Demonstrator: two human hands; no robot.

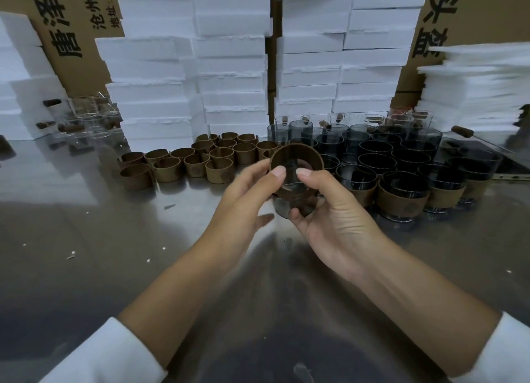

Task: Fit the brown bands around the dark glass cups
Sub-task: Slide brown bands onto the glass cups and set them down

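At centre frame, your left hand (pixel 246 193) and right hand (pixel 335 210) both pinch a dark smoked-glass cup (pixel 284 209) whose brown leathery band (pixel 298 194) sits up by the rim, so next you probably slide it down toward the base.

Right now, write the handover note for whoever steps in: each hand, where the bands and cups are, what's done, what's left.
Left hand: pinches the band, thumb on its rim.
Right hand: grips the held cup from below, thumb on the band too.
The cup is held tilted above the table; the band sits high on it and looks not yet seated.
Done: a few banded cups at front right.
Left: seat this band, then fit the bare dark cups behind them from the loose bands to the left.
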